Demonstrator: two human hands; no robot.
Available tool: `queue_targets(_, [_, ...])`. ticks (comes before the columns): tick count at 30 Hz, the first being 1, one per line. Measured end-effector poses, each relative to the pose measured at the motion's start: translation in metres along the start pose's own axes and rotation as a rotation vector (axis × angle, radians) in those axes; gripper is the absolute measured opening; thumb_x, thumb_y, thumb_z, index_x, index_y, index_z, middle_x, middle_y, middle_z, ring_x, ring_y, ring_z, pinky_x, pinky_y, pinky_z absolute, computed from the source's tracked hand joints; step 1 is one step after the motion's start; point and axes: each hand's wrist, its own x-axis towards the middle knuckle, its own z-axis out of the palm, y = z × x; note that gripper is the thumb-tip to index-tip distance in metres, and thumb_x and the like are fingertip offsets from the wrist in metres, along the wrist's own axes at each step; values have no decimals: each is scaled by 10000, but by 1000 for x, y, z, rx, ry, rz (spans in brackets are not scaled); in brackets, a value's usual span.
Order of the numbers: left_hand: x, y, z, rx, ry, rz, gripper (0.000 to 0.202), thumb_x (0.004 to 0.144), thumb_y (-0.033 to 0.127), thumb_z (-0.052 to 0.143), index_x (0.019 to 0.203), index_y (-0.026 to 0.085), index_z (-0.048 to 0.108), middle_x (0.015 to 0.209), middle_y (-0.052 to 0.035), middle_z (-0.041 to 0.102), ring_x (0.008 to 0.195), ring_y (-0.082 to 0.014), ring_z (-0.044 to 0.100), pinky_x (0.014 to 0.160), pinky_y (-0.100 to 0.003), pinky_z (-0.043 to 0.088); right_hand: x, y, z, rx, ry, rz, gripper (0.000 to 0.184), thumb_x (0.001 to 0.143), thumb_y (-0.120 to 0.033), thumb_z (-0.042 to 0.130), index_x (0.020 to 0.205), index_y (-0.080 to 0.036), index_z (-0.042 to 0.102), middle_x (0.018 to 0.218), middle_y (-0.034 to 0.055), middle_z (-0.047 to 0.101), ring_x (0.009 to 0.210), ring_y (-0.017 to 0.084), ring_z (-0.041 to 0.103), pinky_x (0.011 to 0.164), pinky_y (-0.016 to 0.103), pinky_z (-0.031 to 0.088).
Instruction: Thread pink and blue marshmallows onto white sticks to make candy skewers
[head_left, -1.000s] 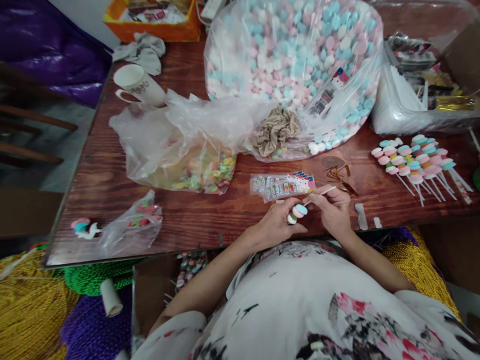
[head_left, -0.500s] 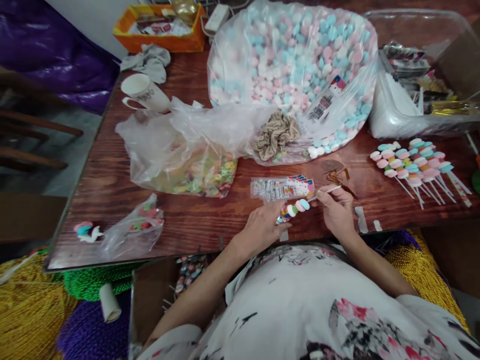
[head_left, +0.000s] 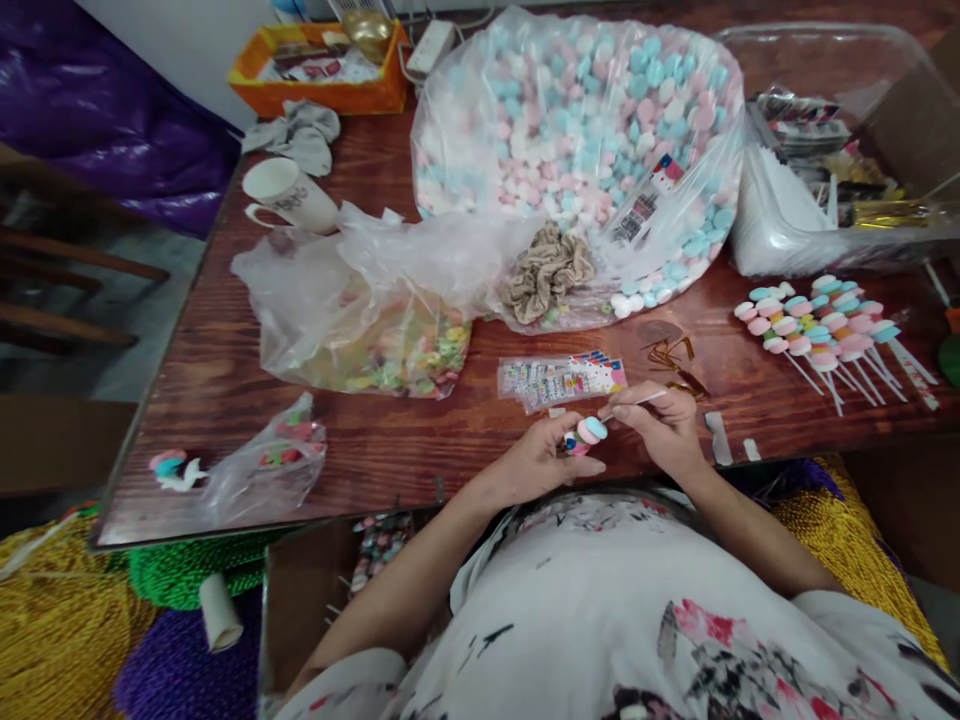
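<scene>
My left hand (head_left: 541, 458) is closed around a candy skewer (head_left: 592, 430) of pastel marshmallows near the table's front edge; its far end is hidden in the palm. With pinched fingers, my right hand (head_left: 664, 428) grips the white stick (head_left: 646, 398) of that same skewer, just right of the marshmallows. Printed clear sleeves (head_left: 559, 380) lie behind my left hand. Gold twist ties (head_left: 671, 355) rest beyond my right hand. Finished-looking marshmallow skewers (head_left: 825, 325) are grouped at the right with their sticks toward me.
A large bag of marshmallows (head_left: 592, 110) fills the back middle. Left of it are a bag of gummies (head_left: 405, 350), a white mug (head_left: 289, 195) and an orange box (head_left: 319, 90). A clear plastic bin (head_left: 780, 240) stands at back right. A small bag (head_left: 270, 460) lies front left.
Both hands have drawn slightly nearer my body with the skewer. My left hand now wraps more of the marshmallows, and my right hand has shifted left along the stick toward them.
</scene>
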Motion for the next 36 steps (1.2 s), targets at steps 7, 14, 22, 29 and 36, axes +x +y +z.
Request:
queue_targets(7, [-11, 9, -8, 452, 388, 297, 475, 766, 394, 728, 1166, 187, 575, 1102, -95, 644, 1035, -229, 573, 920, -359, 444, 3, 10, -4, 0, 177, 1, 37, 780, -252, 707, 790, -222, 689, 768, -9, 753, 615, 128, 670, 593, 261, 554])
queue_targets(14, [-17, 26, -17, 667, 427, 204, 300, 895, 376, 541, 683, 164, 559, 622, 20, 528, 581, -98, 451, 573, -225, 339, 2, -6, 0, -126, -8, -310, 200, 794, -131, 665, 915, -278, 727, 839, 17, 766, 749, 191, 705, 752, 391, 565])
queue_targets(22, [-22, 31, -12, 796, 367, 131, 274, 929, 268, 417, 703, 166, 533, 635, 17, 517, 610, -108, 460, 603, -226, 341, -12, 9, 2, -145, -62, -422, 284, 802, -135, 649, 1022, -298, 724, 872, 39, 772, 717, 208, 709, 728, 429, 553])
queue_targets(29, [-22, 26, 0, 1005, 400, 55, 222, 880, 188, 410, 674, 183, 494, 637, -10, 545, 600, -136, 501, 613, -268, 337, -20, 5, -7, -226, -170, -450, 343, 822, -83, 591, 1100, -256, 693, 988, 80, 754, 867, 216, 712, 799, 414, 557])
queue_targets(36, [-21, 27, 10, 1040, 439, 115, 175, 845, 172, 436, 684, 179, 503, 644, -14, 564, 574, -131, 492, 580, -266, 313, -30, -1, -17, -532, -165, -417, 260, 812, -63, 622, 1026, -194, 691, 862, 81, 707, 738, 156, 645, 652, 291, 535])
